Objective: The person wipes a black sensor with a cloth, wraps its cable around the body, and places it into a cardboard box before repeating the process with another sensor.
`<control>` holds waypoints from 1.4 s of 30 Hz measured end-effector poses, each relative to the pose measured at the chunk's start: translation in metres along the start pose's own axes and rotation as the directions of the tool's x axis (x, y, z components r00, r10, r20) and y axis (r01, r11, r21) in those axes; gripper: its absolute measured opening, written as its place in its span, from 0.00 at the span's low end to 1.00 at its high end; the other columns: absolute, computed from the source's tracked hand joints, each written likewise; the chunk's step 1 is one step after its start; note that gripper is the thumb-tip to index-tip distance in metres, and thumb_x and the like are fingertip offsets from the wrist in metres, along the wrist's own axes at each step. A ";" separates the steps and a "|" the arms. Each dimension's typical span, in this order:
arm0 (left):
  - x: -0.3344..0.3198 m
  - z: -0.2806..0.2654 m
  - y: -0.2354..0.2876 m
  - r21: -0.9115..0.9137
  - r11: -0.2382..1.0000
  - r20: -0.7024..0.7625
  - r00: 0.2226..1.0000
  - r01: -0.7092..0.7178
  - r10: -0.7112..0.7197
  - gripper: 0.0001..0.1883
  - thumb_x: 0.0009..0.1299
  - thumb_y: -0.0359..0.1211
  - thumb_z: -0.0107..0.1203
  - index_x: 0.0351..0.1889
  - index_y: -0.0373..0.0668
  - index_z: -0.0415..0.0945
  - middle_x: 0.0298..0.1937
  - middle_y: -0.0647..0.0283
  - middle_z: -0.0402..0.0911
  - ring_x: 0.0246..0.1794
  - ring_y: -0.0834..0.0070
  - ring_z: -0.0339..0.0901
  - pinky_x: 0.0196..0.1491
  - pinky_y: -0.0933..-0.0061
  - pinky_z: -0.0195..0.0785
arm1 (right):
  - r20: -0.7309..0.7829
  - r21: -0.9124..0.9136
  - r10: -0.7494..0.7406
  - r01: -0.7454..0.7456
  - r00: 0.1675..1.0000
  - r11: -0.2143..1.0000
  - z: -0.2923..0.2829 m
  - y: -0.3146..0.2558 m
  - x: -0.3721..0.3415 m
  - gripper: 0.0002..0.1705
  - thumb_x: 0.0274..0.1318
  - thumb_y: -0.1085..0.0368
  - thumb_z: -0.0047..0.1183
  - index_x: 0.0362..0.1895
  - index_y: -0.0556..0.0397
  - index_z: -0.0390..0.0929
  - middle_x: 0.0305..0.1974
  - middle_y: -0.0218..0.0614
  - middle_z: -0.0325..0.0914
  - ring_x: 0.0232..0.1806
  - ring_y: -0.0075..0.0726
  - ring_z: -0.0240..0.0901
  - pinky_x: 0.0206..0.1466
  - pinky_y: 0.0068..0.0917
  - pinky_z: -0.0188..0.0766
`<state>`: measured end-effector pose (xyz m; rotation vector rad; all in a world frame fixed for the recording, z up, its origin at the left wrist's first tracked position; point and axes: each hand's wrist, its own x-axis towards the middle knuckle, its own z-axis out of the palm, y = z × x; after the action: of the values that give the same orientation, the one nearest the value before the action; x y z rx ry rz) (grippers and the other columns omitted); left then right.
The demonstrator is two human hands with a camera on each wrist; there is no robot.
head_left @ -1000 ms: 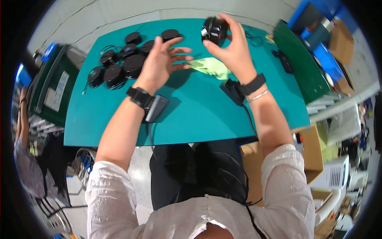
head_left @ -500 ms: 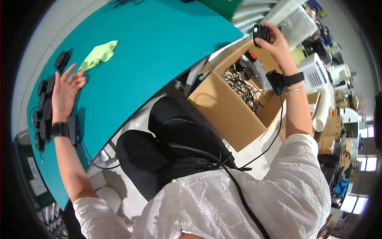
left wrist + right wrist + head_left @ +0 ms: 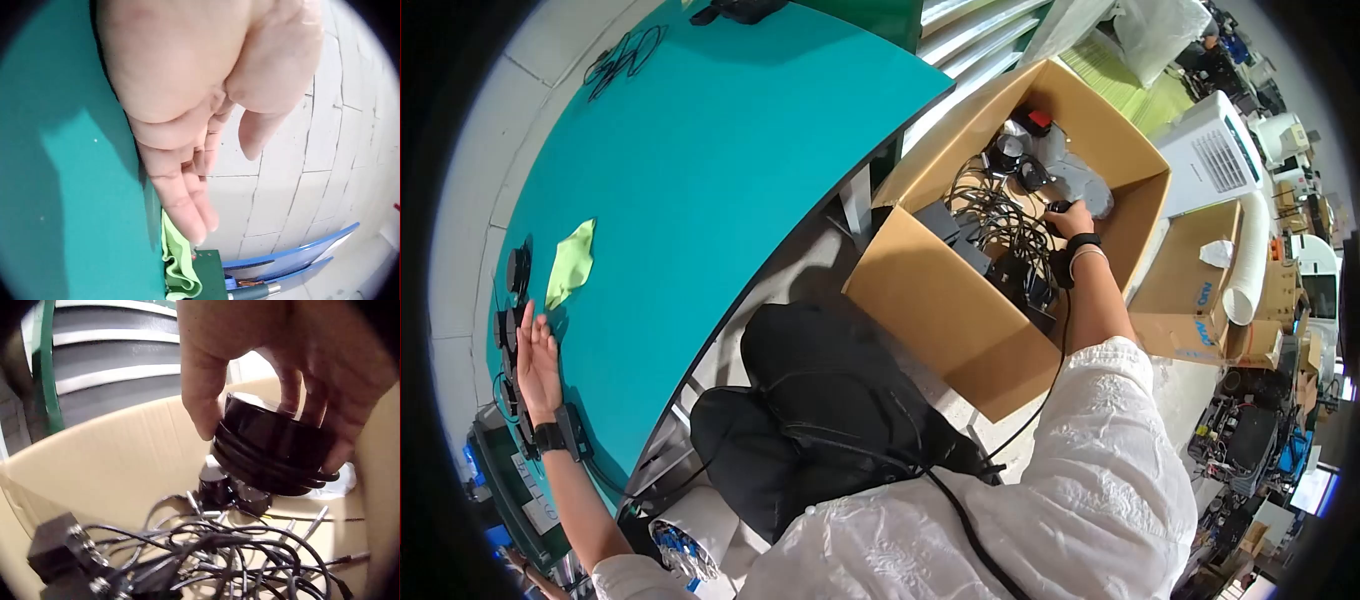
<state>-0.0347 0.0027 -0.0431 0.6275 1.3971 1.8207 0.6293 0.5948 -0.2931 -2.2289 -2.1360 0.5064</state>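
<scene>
The right hand (image 3: pixel 275 369) grips a glossy black puck (image 3: pixel 272 447), cable coiled round it; the left hand (image 3: pixel 540 368) is loosely spread, holding nothing. One carton (image 3: pixel 1190 290) reads "AUX".

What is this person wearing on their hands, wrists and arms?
The left hand and right hand are bare, without gloves. Each wrist has a black strap carrying a dark boxy device with a black cable. The right wrist also has a thin, pale bangle. The white sleeves show a raised pattern.
</scene>
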 end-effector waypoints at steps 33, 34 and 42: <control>-0.010 -0.006 0.015 0.228 0.970 -0.423 0.906 0.089 0.016 0.29 0.78 0.34 0.46 0.75 0.38 0.50 0.65 0.63 0.68 0.49 0.88 0.71 0.47 0.95 0.66 | -0.461 0.229 0.038 0.078 0.886 0.970 0.119 0.062 0.140 0.32 0.41 0.69 0.58 0.56 0.65 0.73 0.50 0.59 0.78 0.56 0.58 0.74 0.61 0.40 0.68; -0.010 -0.016 0.015 0.271 0.956 -0.356 0.934 0.112 -0.009 0.30 0.78 0.36 0.46 0.75 0.39 0.50 0.65 0.64 0.68 0.51 0.88 0.69 0.50 0.92 0.65 | -0.421 0.368 0.083 0.087 0.903 0.926 0.105 0.049 0.132 0.30 0.42 0.73 0.54 0.55 0.66 0.73 0.50 0.58 0.78 0.55 0.55 0.74 0.62 0.40 0.66; -0.005 0.039 -0.002 0.117 0.993 -0.136 0.990 -0.031 0.047 0.26 0.79 0.39 0.41 0.71 0.35 0.57 0.58 0.56 0.73 0.53 0.74 0.72 0.61 0.71 0.66 | -0.550 0.632 0.079 0.352 0.832 0.690 0.033 -0.019 0.073 0.22 0.58 0.72 0.47 0.58 0.63 0.73 0.56 0.49 0.75 0.56 0.43 0.72 0.63 0.35 0.64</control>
<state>-0.0020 0.0220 -0.0336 0.6000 1.6004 1.8550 0.6044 0.6602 -0.3362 -1.4938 -1.4356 0.5005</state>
